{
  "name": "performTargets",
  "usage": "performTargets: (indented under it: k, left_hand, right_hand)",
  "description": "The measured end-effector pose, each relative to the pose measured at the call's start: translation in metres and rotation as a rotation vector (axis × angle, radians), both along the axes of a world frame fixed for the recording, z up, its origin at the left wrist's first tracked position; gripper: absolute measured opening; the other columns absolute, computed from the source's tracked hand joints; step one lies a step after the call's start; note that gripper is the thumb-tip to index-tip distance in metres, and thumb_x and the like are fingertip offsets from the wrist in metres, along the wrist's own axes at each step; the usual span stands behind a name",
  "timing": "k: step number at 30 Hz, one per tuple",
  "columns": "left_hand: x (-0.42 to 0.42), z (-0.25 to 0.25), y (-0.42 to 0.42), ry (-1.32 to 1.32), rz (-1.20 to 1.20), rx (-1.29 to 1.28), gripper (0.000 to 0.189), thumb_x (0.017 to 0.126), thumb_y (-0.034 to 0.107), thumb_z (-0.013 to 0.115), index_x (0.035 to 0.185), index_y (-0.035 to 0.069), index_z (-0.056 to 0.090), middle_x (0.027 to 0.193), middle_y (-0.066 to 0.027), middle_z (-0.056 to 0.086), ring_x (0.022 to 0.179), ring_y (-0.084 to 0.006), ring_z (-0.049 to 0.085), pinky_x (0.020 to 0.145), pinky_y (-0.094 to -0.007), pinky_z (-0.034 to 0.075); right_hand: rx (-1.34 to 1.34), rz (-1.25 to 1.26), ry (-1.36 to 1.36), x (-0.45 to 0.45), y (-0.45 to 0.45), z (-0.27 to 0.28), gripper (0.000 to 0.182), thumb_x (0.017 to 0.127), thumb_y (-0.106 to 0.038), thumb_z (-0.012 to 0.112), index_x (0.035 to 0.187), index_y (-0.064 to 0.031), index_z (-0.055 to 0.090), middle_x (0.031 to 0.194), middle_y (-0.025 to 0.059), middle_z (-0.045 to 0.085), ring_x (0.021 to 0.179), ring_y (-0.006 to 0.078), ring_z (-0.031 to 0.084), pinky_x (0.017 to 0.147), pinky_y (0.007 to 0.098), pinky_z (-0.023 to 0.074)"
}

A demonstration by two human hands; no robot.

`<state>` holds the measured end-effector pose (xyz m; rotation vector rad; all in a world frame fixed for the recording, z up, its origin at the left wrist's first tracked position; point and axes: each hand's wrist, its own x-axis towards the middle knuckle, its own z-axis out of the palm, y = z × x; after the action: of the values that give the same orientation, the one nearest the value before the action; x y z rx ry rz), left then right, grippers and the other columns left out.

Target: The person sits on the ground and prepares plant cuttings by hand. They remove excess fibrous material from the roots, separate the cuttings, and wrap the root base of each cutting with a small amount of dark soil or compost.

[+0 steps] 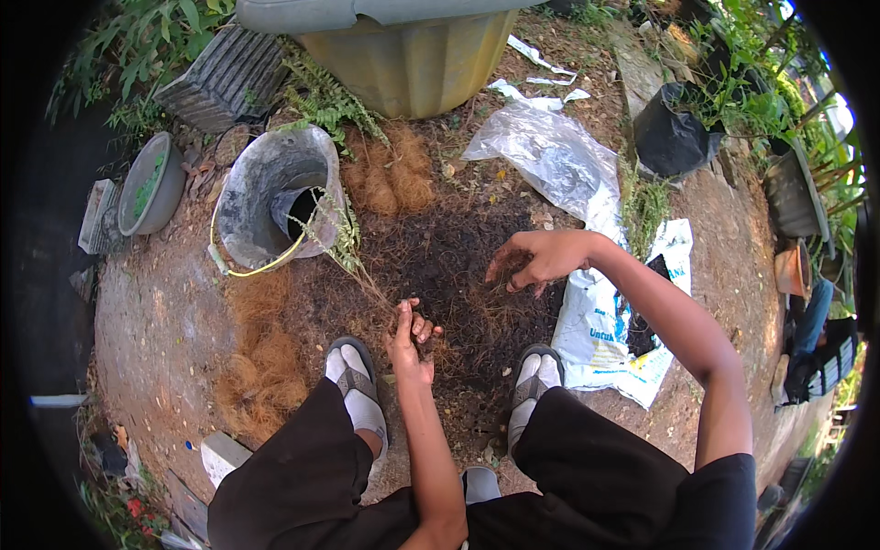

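My left hand (pixel 414 337) holds a fern cutting (pixel 344 251) by its thin stems, palm partly up, the fronds leaning over the right side of a grey bucket (pixel 251 172). A dark pot or tube lies inside that bucket, and its yellow handle hangs at the front. My right hand (pixel 540 265) is bent down over dark soil mixed with brown fibre (pixel 467 275), with some fibre at its curled fingers; whether it grips any is unclear. Beside it on the right lies an opened white printed sack (pixel 591 337) with dark soil showing.
Coconut-like fibre lies in a long heap (pixel 265 371) at left and in bundles (pixel 388 175) behind. A big yellowish planter (pixel 412 62) stands at the top. Clear plastic (pixel 550 155), cut fern (pixel 643 206), a black plant bag (pixel 674 130) and a green basin (pixel 152 185) lie around.
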<state>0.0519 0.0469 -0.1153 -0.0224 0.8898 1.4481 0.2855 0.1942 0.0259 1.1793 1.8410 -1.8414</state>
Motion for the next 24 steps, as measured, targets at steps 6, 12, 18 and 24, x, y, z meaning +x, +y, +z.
performTargets:
  k: [6,12,18,24]
  left_hand:
    - [0.01,-0.002,0.002,0.076,-0.003,-0.023,0.028,0.097,0.026,0.072,0.109,0.002,0.067,0.082,-0.0038,0.063,0.07,-0.0141,0.062,0.075,-0.0413,0.062]
    - [0.015,0.008,0.003,0.124,-0.044,0.058,0.035,0.099,0.029,0.067,0.12,0.001,0.066,0.114,-0.0118,0.071,0.103,-0.0228,0.069,0.09,-0.0411,0.06]
    - [0.025,0.005,0.001,0.174,-0.035,0.093,0.044,0.106,0.037,0.054,0.129,0.0,0.061,0.125,-0.0132,0.068,0.112,-0.0247,0.066,0.097,-0.0404,0.056]
    - [0.028,0.009,0.005,0.105,-0.014,0.102,0.047,0.108,0.038,0.046,0.132,-0.001,0.057,0.127,-0.0185,0.066,0.113,-0.0289,0.067,0.096,-0.0435,0.057]
  right_hand:
    - [0.124,-0.32,0.223,-0.01,-0.019,-0.03,0.043,0.09,-0.017,0.075,0.129,-0.0024,0.064,0.121,0.0102,0.067,0.108,0.0191,0.063,0.091,0.0325,0.0547]
    - [0.528,-0.243,0.223,-0.054,-0.061,-0.012,0.038,0.083,-0.014,0.079,0.114,0.0043,0.065,0.1,0.0173,0.072,0.093,0.0265,0.07,0.087,0.0365,0.0546]
    - [0.855,-0.212,0.288,-0.071,-0.087,-0.038,0.037,0.081,-0.011,0.078,0.111,0.007,0.064,0.101,0.0226,0.067,0.095,0.0402,0.067,0.084,0.0437,0.0557]
    - [0.894,-0.239,0.34,-0.071,-0.104,-0.058,0.046,0.087,-0.012,0.073,0.127,0.0055,0.061,0.111,0.0231,0.065,0.101,0.042,0.066,0.089,0.0461,0.0564]
